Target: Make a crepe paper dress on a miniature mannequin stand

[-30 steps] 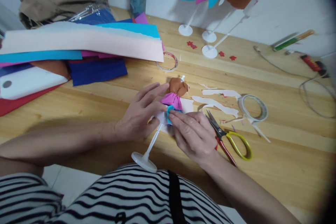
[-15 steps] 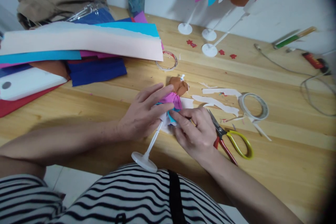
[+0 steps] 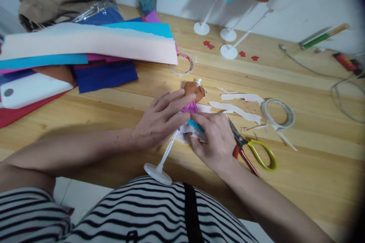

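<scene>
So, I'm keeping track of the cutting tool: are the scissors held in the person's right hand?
No, the scissors lie on the wooden table beside the right hand, whose fingers are at the light-blue paper.

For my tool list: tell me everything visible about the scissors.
The scissors lie on the wooden table beside the right hand; contact is unclear. Their dark, metal-looking blades meet at a round pivot and point toward the view's upper left. The yellow handle loop is fully visible; the red handle loop is partly hidden by the hand.

Wd tbl point(image 3: 313, 167) w/ scissors point(image 3: 241, 141), tape point(image 3: 291, 118).
</scene>
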A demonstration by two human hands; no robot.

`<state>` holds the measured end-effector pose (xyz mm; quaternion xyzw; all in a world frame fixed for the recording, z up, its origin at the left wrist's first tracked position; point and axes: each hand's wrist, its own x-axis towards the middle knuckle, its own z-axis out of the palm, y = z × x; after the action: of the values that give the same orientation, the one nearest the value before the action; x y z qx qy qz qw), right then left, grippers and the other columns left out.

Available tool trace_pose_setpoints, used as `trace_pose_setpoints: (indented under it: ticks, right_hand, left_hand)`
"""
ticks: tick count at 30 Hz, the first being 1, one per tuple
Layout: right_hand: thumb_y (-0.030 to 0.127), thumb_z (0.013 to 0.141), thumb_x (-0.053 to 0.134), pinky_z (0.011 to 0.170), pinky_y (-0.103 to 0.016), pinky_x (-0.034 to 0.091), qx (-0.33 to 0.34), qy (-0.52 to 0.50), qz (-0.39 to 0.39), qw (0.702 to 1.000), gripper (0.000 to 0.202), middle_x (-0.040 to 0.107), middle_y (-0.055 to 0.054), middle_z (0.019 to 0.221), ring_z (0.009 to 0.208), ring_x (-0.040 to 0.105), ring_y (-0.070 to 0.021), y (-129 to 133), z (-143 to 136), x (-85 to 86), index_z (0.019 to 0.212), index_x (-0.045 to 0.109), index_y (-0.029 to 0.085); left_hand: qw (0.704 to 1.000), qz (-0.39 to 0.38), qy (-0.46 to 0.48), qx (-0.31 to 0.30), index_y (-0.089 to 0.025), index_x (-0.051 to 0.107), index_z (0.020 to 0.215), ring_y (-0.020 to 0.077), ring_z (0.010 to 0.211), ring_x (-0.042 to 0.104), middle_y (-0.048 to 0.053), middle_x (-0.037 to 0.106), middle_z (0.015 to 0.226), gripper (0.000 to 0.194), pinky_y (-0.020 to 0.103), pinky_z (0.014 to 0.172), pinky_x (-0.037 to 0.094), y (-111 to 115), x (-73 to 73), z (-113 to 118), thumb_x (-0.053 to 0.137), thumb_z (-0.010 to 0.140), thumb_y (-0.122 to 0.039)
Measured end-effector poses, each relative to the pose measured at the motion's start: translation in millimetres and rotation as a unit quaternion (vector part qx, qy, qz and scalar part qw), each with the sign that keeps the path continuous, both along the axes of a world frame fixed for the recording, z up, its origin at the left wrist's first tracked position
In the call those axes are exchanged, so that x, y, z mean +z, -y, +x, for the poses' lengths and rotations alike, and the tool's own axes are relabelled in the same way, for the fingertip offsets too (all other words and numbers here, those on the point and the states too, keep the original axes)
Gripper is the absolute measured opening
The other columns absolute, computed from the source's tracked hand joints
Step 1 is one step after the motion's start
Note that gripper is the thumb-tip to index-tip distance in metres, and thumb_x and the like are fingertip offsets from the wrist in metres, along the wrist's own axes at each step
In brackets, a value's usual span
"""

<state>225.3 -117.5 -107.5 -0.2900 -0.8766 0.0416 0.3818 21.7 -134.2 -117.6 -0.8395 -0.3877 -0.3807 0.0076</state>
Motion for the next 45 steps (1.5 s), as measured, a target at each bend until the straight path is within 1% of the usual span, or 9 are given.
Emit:
trace_pose_setpoints:
  ticks: [6, 11, 17, 23, 27, 31, 36, 40, 45]
  right_hand:
    - [0.009, 0.087, 0.059, 0.064, -0.034, 0.042, -0.002, -0.002, 0.037, 0.999, 0.018, 0.062, -0.004, 0.083, 0.073, 0.055, -0.0187, -0.1, -1.6, 2.4, 0.1, 0.061, 0.022]
    - [0.006, 0.087, 0.06, 0.058, -0.033, 0.038, -0.003, -0.026, 0.051, 0.998, 0.02, 0.057, -0.002, 0.073, 0.065, 0.051, -0.0167, -1.5, -3.1, 2.0, 0.099, 0.066, 0.022]
    - [0.01, 0.091, 0.058, 0.058, -0.033, 0.04, -0.001, -0.013, 0.051, 0.999, 0.021, 0.061, -0.004, 0.072, 0.065, 0.054, -0.0174, -0.8, -4.2, 0.9, 0.101, 0.071, 0.023]
    - [0.005, 0.085, 0.065, 0.063, -0.033, 0.044, 0.06, 0.0, 0.082, 0.995, 0.028, 0.069, -0.005, 0.083, 0.075, 0.057, -0.0186, 0.2, -1.9, 1.5, 0.109, 0.067, 0.021]
    - [0.009, 0.086, 0.064, 0.063, -0.032, 0.044, 0.083, 0.017, 0.092, 0.992, 0.024, 0.068, -0.005, 0.084, 0.076, 0.056, -0.0181, -1.0, 2.6, 4.1, 0.108, 0.067, 0.017]
    - [0.023, 0.089, 0.06, 0.061, -0.034, 0.044, 0.168, -0.001, 0.089, 0.982, 0.015, 0.065, -0.008, 0.083, 0.075, 0.055, -0.0193, 2.5, 9.3, 9.0, 0.095, 0.068, 0.011]
    - [0.017, 0.089, 0.062, 0.057, -0.031, 0.042, 0.267, 0.025, 0.055, 0.962, 0.009, 0.064, -0.003, 0.076, 0.07, 0.055, -0.0148, 11.2, 9.7, 14.3, 0.084, 0.069, 0.014]
    - [0.011, 0.09, 0.06, 0.051, -0.029, 0.038, 0.29, 0.03, 0.062, 0.955, 0.021, 0.065, -0.001, 0.074, 0.063, 0.051, -0.0113, 15.7, 5.3, 15.6, 0.071, 0.067, 0.016]
    - [0.01, 0.089, 0.06, 0.05, -0.029, 0.037, 0.291, 0.032, 0.053, 0.955, 0.022, 0.066, -0.001, 0.073, 0.061, 0.051, -0.0108, 16.7, 6.5, 16.1, 0.069, 0.066, 0.016]
  left_hand:
    - [1.0, 0.026, 0.0, -0.005, -0.022, 0.057, 0.09, 0.0254, 0.141, 0.043, 0.009, 0.06, 0.14, 0.009, 0.047, 0.11, 0.046, -4.2, -3.2, 0.9, 0.049, 0.092, -0.018]
    - [0.999, -0.021, 0.038, 0.01, -0.022, 0.056, 0.087, 0.0237, 0.138, 0.047, 0.005, 0.062, 0.137, 0.011, 0.044, 0.11, 0.046, -3.0, -5.3, 2.9, 0.053, 0.088, -0.012]
    - [1.0, 0.011, 0.015, 0.003, -0.02, 0.057, 0.099, 0.0238, 0.14, 0.045, 0.011, 0.061, 0.138, 0.012, 0.044, 0.109, 0.047, -2.6, -3.1, 4.0, 0.049, 0.092, -0.014]
    - [0.999, -0.018, 0.017, 0.034, -0.025, 0.056, 0.089, 0.0211, 0.137, 0.049, 0.001, 0.062, 0.136, 0.013, 0.042, 0.108, 0.05, -3.6, -6.5, 5.4, 0.051, 0.089, -0.013]
    - [0.999, 0.016, 0.004, 0.046, -0.023, 0.055, 0.089, 0.0225, 0.132, 0.053, 0.005, 0.065, 0.131, 0.009, 0.041, 0.105, 0.053, -4.4, -5.0, 5.8, 0.055, 0.087, -0.014]
    - [0.999, 0.011, 0.013, 0.028, -0.02, 0.055, 0.099, 0.0278, 0.132, 0.052, 0.012, 0.062, 0.134, 0.019, 0.046, 0.104, 0.052, -2.4, -3.4, 2.4, 0.057, 0.082, -0.011]
    - [1.0, 0.006, 0.01, -0.005, -0.025, 0.053, 0.113, 0.0265, 0.141, 0.043, 0.01, 0.056, 0.144, 0.03, 0.048, 0.11, 0.046, -1.2, -3.5, -2.6, 0.056, 0.084, -0.015]
    - [0.997, 0.07, 0.007, -0.036, -0.026, 0.054, 0.104, 0.0241, 0.14, 0.044, 0.009, 0.059, 0.142, 0.021, 0.05, 0.111, 0.046, -2.6, -3.8, -3.0, 0.059, 0.085, -0.018]
    - [0.999, 0.027, 0.037, -0.027, -0.025, 0.058, 0.105, 0.0252, 0.135, 0.05, 0.01, 0.065, 0.132, 0.027, 0.048, 0.104, 0.053, 2.9, 3.9, -3.3, 0.059, 0.082, -0.011]
